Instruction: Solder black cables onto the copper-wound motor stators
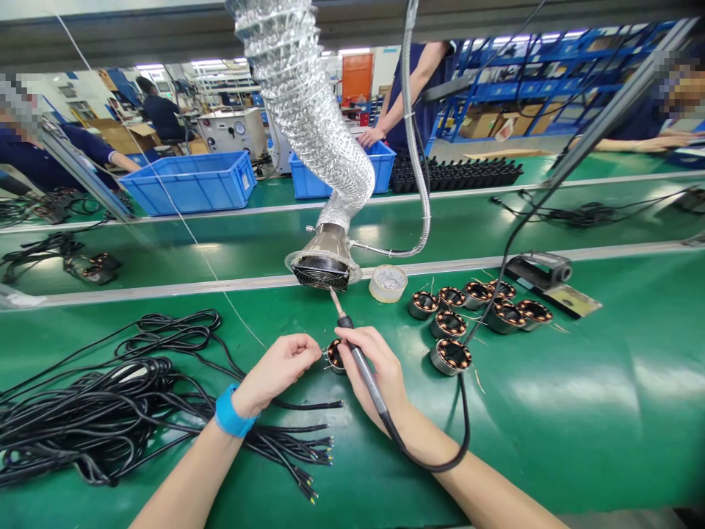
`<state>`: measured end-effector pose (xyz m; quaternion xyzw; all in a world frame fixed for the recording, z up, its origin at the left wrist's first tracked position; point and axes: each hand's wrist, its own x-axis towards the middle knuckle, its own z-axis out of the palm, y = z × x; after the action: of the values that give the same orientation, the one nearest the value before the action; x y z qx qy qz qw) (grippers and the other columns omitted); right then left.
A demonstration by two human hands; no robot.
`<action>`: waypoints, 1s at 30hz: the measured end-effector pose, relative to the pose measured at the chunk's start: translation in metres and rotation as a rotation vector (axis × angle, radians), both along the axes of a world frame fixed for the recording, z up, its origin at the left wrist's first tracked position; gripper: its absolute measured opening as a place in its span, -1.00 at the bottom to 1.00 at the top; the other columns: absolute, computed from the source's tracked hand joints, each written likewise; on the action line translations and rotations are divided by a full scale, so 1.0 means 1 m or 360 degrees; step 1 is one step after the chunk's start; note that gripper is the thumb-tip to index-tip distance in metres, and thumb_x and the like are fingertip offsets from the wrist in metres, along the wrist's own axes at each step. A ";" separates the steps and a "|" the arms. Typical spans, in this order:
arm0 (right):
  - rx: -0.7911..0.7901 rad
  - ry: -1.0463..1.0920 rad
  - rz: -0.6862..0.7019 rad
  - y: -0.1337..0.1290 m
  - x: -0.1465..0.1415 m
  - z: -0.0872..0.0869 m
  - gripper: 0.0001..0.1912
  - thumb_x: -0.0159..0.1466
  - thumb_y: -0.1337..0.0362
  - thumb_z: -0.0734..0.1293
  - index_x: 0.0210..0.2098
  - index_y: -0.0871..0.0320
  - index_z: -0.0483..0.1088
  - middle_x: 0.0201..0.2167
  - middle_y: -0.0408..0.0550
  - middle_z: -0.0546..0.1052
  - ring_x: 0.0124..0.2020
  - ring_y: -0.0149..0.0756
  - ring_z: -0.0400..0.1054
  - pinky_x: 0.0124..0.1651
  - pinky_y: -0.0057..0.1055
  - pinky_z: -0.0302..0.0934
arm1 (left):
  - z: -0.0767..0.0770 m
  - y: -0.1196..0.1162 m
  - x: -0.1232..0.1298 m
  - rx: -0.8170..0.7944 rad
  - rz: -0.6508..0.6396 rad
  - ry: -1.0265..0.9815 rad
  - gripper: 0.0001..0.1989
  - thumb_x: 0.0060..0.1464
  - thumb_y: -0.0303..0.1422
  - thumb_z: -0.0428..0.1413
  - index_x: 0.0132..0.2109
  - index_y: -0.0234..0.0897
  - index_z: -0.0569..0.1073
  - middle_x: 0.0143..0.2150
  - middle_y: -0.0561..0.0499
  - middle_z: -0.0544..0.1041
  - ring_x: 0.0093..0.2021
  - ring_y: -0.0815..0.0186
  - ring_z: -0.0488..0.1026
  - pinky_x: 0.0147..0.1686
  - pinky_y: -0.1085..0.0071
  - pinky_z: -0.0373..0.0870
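Note:
My right hand (380, 367) grips a soldering iron (368, 378) like a pen, its tip pointing up and away below the fume hood. Beside its fingers sits a small motor stator (335, 355) with copper windings, partly hidden by the hand. My left hand (286, 364), with a blue wristband (234, 411), is closed in a pinch at the left side of that stator. A thin solder wire (206, 257) runs down from the upper left to the left hand; its end at the fingertips is hard to make out. Short lead wires stick out of the stator there.
Black cables (126, 397) with stripped ends lie at left. Several stators (450, 356) stand at right, near an iron stand (545, 275) and a tape roll (388, 283). A fume hood (324, 253) hangs ahead. Across the line, co-workers reach toward blue bins (187, 184).

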<state>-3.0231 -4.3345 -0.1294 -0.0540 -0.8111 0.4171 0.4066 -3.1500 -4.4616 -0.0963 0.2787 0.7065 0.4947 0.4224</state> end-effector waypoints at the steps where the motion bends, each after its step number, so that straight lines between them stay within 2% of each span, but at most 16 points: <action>1: 0.0029 0.0040 -0.0052 0.000 0.003 0.003 -0.69 0.31 0.44 0.25 0.01 0.06 0.40 -0.27 -0.08 0.49 -0.29 -0.36 0.43 -0.19 -0.41 0.35 | 0.000 0.000 0.000 -0.0005 -0.0001 -0.0006 -0.67 0.03 -0.09 0.13 -0.38 -0.30 0.36 -0.57 0.21 0.15 -0.60 0.51 -0.02 -0.61 0.52 -0.14; 5: 0.0128 0.0244 -0.0241 -0.002 0.018 0.016 -0.84 0.26 0.45 0.26 -0.26 0.10 0.44 -0.43 -0.14 0.56 -0.42 -0.35 0.45 -0.30 -0.39 0.32 | -0.002 0.000 -0.001 -0.0018 0.0007 -0.0039 -0.69 0.03 -0.11 0.13 -0.36 -0.30 0.36 -0.58 0.22 0.13 -0.61 0.51 -0.02 -0.63 0.52 -0.16; 9: 0.0162 0.0333 -0.0154 -0.004 0.024 0.024 -0.83 0.21 0.41 0.22 -0.41 0.10 0.42 -0.58 -0.17 0.51 -0.59 -0.35 0.36 -0.43 -0.36 0.25 | -0.003 0.000 -0.002 -0.0035 0.0015 -0.0049 -0.72 0.06 -0.14 0.12 -0.36 -0.29 0.36 -0.58 0.22 0.12 -0.62 0.51 -0.03 -0.64 0.52 -0.17; 21: 0.0128 0.0290 -0.0067 -0.004 0.021 0.021 -0.82 0.21 0.39 0.21 -0.41 0.10 0.42 -0.59 -0.16 0.52 -0.59 -0.34 0.39 -0.46 -0.36 0.25 | -0.002 0.001 -0.001 -0.0010 0.0029 -0.0065 -0.69 0.04 -0.11 0.13 -0.39 -0.28 0.34 -0.59 0.23 0.13 -0.63 0.52 -0.02 -0.65 0.53 -0.16; 30: 0.0033 0.0317 -0.0140 0.000 0.024 0.019 -0.83 0.22 0.38 0.22 -0.40 0.08 0.44 -0.55 -0.17 0.53 -0.56 -0.34 0.39 -0.42 -0.36 0.26 | -0.002 0.000 -0.001 -0.0017 0.0019 -0.0077 -0.73 0.06 -0.16 0.12 -0.36 -0.30 0.35 -0.59 0.22 0.14 -0.63 0.54 -0.03 -0.66 0.53 -0.17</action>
<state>-2.9995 -4.3349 -0.1104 -0.0436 -0.7677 0.3937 0.5037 -3.1513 -4.4615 -0.0978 0.2603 0.7004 0.4999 0.4379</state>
